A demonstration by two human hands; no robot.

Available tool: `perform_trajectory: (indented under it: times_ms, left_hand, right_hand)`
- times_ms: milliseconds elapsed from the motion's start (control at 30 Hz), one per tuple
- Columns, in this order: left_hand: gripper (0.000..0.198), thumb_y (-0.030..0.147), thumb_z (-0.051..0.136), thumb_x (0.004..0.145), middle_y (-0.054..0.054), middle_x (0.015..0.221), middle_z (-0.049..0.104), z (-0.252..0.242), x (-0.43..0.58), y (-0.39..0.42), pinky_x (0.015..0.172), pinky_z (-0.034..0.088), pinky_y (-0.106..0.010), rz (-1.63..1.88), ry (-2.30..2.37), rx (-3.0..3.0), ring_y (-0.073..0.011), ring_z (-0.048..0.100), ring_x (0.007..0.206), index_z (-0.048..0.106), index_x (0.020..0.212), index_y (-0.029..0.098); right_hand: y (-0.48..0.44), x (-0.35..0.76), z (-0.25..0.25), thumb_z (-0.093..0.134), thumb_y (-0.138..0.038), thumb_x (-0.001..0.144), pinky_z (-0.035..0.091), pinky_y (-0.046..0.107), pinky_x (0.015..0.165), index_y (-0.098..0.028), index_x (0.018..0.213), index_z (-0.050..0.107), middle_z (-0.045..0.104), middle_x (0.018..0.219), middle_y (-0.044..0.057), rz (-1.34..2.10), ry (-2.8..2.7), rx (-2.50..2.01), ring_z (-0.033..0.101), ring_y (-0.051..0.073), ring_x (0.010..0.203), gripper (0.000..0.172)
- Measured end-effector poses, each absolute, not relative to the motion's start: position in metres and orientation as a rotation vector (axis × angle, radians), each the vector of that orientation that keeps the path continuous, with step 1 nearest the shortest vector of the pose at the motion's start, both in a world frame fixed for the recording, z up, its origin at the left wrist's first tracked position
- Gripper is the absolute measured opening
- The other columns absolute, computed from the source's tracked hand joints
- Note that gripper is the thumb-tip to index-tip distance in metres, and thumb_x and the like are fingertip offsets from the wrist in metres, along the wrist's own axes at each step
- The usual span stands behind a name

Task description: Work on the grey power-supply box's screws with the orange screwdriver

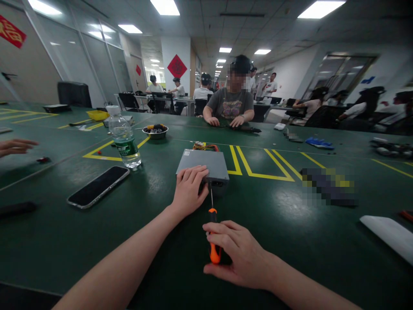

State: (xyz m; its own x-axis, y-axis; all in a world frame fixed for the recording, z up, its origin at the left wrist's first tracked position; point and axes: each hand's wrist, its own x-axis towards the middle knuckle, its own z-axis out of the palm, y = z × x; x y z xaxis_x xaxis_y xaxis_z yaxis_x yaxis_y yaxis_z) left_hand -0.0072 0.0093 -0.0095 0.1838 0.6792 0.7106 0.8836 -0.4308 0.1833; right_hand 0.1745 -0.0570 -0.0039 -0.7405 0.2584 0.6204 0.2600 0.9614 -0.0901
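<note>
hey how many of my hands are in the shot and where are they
2. Your left hand rests on the box; your right hand is at the screwdriver handle. The hand at the left edge is someone else's.

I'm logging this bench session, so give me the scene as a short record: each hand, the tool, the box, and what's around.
left hand: left hand laid over the top of a gray metal box
right hand: right hand at the handle of an orange-and-black screwdriver
screwdriver tip: toward the box's near face; contact unclear
behind box top: colored wires
left side: phone, upright bottle
across table: person in a T-shirt
</note>
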Motion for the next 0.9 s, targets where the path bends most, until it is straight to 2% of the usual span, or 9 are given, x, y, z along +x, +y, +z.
perform_trajectory:
  times_ms: [67, 167, 333, 433, 567, 667, 800, 900]
  left_hand:
    - [0.030, 0.022, 0.048, 0.082, -0.003, 0.125, 0.054, -0.010, -0.008, 0.009, 0.098, 0.027, -0.040, -1.092, -1.497, -2.195, -0.0206, 0.044, 0.117, 0.050, 0.112, 0.023]
    - [0.030, 0.022, 0.048, 0.082, -0.004, 0.125, 0.054, -0.010, -0.008, 0.009, 0.098, 0.027, -0.041, -1.096, -1.498, -2.200, -0.0211, 0.044, 0.117, 0.050, 0.112, 0.023]
    - [0.031, 0.022, 0.049, 0.082, -0.003, 0.125, 0.054, -0.009, -0.008, 0.009, 0.099, 0.026, -0.041, -1.104, -1.499, -2.204, -0.0206, 0.044, 0.117, 0.049, 0.112, 0.023]
    - [0.031, 0.022, 0.049, 0.081, -0.004, 0.124, 0.054, -0.009, -0.008, 0.009, 0.098, 0.027, -0.041, -1.105, -1.502, -2.201, -0.0213, 0.044, 0.117, 0.049, 0.112, 0.024]
    - [0.031, 0.022, 0.049, 0.081, -0.003, 0.124, 0.054, -0.009, -0.008, 0.009, 0.098, 0.027, -0.040, -1.106, -1.499, -2.202, -0.0208, 0.043, 0.118, 0.049, 0.112, 0.023]
    - [0.032, 0.021, 0.049, 0.081, -0.003, 0.124, 0.054, -0.009, -0.008, 0.009, 0.099, 0.027, -0.041, -1.108, -1.499, -2.205, -0.0209, 0.044, 0.117, 0.049, 0.112, 0.023]
    - [0.031, 0.021, 0.049, 0.081, -0.004, 0.124, 0.055, -0.008, -0.008, 0.008, 0.098, 0.027, -0.042, -1.108, -1.498, -2.206, -0.0218, 0.044, 0.117, 0.050, 0.112, 0.024]
    - [0.031, 0.021, 0.048, 0.081, -0.004, 0.124, 0.054, -0.008, -0.007, 0.008, 0.098, 0.027, -0.042, -1.093, -1.501, -2.210, -0.0217, 0.044, 0.117, 0.050, 0.112, 0.024]
  right_hand:
    - [-0.058, 0.175, -0.001, 0.046, -0.040, 0.087, 0.048, 0.035, 0.079, -0.011, 0.108, 0.048, 0.062, 0.107, 0.015, 0.010, -2.500, -0.357, 0.061, 0.019, 0.094, 0.036]
    - [-0.059, 0.173, 0.003, 0.045, -0.032, 0.088, 0.048, 0.035, 0.077, -0.011, 0.115, 0.048, 0.061, 0.110, 0.014, -0.029, -2.576, -0.331, 0.061, 0.019, 0.093, 0.034]
    - [-0.057, 0.172, -0.002, 0.052, -0.032, 0.085, 0.048, 0.031, 0.066, -0.012, 0.100, 0.051, 0.064, 0.103, 0.013, -0.064, -2.480, -0.309, 0.063, 0.016, 0.075, 0.025]
    - [-0.057, 0.174, -0.003, 0.051, -0.038, 0.086, 0.049, 0.030, 0.068, -0.014, 0.094, 0.050, 0.065, 0.101, 0.014, -0.038, -2.419, -0.352, 0.063, 0.017, 0.082, 0.025]
    - [-0.061, 0.175, 0.005, 0.043, -0.037, 0.089, 0.049, 0.032, 0.076, -0.012, 0.110, 0.048, 0.062, 0.106, 0.016, -0.015, -2.512, -0.392, 0.060, 0.019, 0.096, 0.033]
    - [-0.061, 0.174, 0.007, 0.044, -0.031, 0.089, 0.049, 0.033, 0.071, -0.014, 0.109, 0.051, 0.062, 0.104, 0.015, -0.077, -2.546, -0.361, 0.061, 0.020, 0.091, 0.028]
    - [-0.058, 0.174, -0.002, 0.051, -0.033, 0.086, 0.049, 0.031, 0.068, -0.013, 0.099, 0.051, 0.065, 0.101, 0.014, -0.066, -2.477, -0.319, 0.064, 0.017, 0.080, 0.024]
    - [-0.057, 0.175, -0.005, 0.052, -0.037, 0.085, 0.049, 0.032, 0.075, -0.014, 0.096, 0.048, 0.064, 0.103, 0.015, 0.004, -2.466, -0.350, 0.063, 0.017, 0.088, 0.026]
